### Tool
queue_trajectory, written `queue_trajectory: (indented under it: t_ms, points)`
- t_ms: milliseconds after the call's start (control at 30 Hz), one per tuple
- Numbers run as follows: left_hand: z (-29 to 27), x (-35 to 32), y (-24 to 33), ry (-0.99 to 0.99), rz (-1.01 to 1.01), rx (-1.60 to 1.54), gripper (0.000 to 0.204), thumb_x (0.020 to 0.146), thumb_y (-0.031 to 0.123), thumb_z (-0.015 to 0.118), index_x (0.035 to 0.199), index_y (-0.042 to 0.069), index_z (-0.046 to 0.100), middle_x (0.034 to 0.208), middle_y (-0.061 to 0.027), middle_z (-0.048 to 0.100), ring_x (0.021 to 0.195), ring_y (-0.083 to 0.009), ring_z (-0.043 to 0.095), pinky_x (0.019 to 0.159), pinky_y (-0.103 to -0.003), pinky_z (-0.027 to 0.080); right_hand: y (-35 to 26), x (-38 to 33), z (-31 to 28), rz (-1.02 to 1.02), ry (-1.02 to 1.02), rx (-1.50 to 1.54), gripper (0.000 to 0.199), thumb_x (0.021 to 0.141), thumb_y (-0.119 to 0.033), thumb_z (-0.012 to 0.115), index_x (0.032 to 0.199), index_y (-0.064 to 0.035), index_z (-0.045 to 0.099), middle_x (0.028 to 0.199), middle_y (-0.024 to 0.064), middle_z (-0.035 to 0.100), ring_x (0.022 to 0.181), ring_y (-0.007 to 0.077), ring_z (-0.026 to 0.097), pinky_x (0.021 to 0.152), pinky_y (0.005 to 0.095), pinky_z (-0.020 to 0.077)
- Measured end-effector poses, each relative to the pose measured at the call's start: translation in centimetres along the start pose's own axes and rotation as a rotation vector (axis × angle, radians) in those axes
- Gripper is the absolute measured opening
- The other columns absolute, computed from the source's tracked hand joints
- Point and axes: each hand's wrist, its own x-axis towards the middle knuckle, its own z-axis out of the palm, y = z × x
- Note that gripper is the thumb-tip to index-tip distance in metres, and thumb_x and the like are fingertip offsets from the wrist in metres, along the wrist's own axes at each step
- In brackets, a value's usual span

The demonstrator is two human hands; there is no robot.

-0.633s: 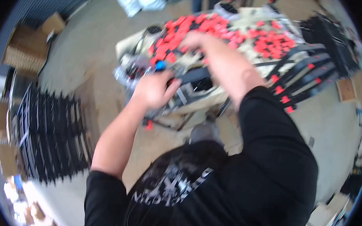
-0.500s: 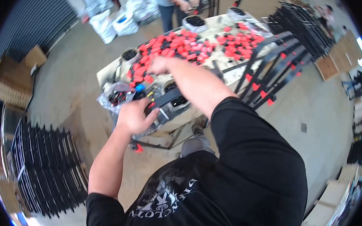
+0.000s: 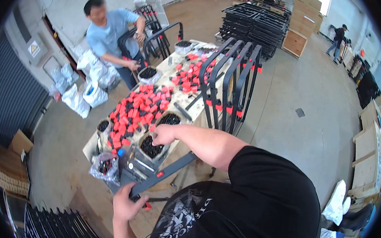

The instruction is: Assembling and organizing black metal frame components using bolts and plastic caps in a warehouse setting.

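A long dark grey metal bar with a red patch lies slantwise over the table's near edge. At its near end is my left hand, fingers on one side and thumb on the other, holding the bar. My right hand reaches over a lined tub of small black parts, its fingers curled closed at the rim. A bit of red shows by those fingertips; whether they hold it I cannot tell. Just beyond lies a heap of red and black plastic pieces.
Hand tools and a plastic bag of parts lie on the near table end. Curved black frames stand at the table's right side. Across the table a person in a light blue shirt handles a frame. Stacked black racks stand behind.
My right hand has come back from the red heap to the tub of black parts. My left hand stays at the bar's end. The view has tilted up, showing more of the room.
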Motion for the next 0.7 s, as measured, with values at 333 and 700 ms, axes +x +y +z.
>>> queue_trajectory:
  t_ms: [333,700]
  points:
    - [11.9,2.3,4.1,0.509,-0.247,-0.347,0.015,0.070,-0.002,0.068,0.075,0.004,0.055,0.065,0.0004,0.053,0.062,-0.0079,0.048,0.056,-0.026,0.039,6.1,-25.8,-15.2,-0.150,0.435,0.143,0.030,0.096,-0.032,0.070,0.098,-0.0032,0.066,0.087,0.0107,0.068,0.083,0.0208,0.067,0.077,0.0349,0.0534]
    - [17.7,17.7,26.4,0.033,-0.247,-0.142,0.018,0.077,0.014,0.075,0.086,0.001,0.066,0.067,-0.0079,0.060,0.065,-0.0136,0.058,0.062,-0.033,0.048,36.4,-38.8,-14.7,0.327,1.398,0.653,0.048,0.101,-0.042,0.057,0.080,0.0003,0.067,0.068,0.0094,0.060,0.068,0.0163,0.056,0.069,0.0373,0.0489]
